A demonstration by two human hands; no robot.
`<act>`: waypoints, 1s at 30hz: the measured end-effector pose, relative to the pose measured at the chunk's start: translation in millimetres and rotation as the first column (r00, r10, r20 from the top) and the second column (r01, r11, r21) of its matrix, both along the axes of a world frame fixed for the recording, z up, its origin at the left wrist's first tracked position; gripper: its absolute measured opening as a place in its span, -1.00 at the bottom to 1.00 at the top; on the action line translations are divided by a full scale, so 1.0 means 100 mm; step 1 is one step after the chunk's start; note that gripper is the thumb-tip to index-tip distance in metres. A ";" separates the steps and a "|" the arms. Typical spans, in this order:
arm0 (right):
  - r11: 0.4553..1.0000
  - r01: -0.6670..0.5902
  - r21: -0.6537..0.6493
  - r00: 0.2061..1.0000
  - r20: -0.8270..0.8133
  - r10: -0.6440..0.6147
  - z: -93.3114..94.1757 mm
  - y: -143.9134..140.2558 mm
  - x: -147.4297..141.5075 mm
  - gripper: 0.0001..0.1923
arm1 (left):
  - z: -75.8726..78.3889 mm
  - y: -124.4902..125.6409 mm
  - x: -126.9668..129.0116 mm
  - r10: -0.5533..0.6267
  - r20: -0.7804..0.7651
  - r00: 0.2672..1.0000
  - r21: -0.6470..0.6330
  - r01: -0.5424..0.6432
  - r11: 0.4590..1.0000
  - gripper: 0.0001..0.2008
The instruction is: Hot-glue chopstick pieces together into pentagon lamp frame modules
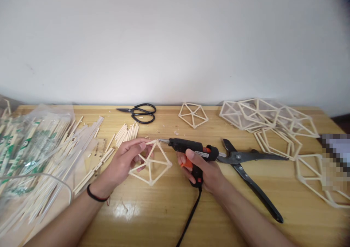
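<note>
Your left hand (128, 159) pinches the top corner of a stick frame (151, 163), thumb and fingers pressed on the joint; the frame's lower edge rests on the desk (153, 218), just left of centre. Your right hand (203, 170) has its grip closed around the handle of a black glue gun (191, 148), index finger on the orange trigger. The gun's nozzle points to 9 o'clock and sits right at the pinched corner of the frame; can't tell if it touches. The gun's black cord (190, 218) runs off toward 6 o'clock. Just past the gun at 3 o'clock lie black shears (247, 167), handles open, one handle trailing toward 5 o'clock. At 12 o'clock from the frame, near the wall, lie small black scissors (140, 112), and to their right a finished pentagon frame (193, 114) lies flat. A heap of finished frames (268, 121) fills the far right at 2 o'clock. At 9 o'clock: loose cut sticks (126, 133), then bagged chopsticks (30, 145) at the left edge. A black band circles your left wrist.
</note>
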State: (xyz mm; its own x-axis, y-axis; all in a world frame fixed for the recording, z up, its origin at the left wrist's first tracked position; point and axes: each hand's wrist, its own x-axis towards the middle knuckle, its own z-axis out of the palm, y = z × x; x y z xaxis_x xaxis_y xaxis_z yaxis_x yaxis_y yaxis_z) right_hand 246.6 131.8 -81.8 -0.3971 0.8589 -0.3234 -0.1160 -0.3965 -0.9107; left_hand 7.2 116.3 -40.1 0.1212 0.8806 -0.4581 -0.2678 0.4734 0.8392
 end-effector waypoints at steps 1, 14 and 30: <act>1.000 -0.002 -0.012 1.000 -0.013 0.002 0.00 0.00 0.00 -0.32 | 0.00 0.00 0.00 0.000 0.002 1.000 0.003 0.000 1.000 -0.60; 0.998 -0.054 -0.019 0.993 0.108 0.056 0.07 -0.01 -0.01 -0.34 | 0.02 0.01 0.01 0.016 0.033 0.999 0.002 -0.016 1.000 -0.64; 0.991 0.013 -0.130 0.994 -0.105 -0.027 0.09 0.06 -0.04 -0.36 | 0.00 0.00 -0.03 -0.038 0.027 0.999 0.052 0.037 0.998 -0.65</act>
State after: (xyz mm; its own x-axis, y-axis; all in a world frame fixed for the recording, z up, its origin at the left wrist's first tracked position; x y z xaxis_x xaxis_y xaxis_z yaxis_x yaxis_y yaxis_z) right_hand 242.7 137.8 -73.1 -0.4184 0.8208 -0.3890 -0.2185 -0.5066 -0.8340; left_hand 4.1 116.2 -40.3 0.1666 0.8976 -0.4082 -0.2740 0.4398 0.8553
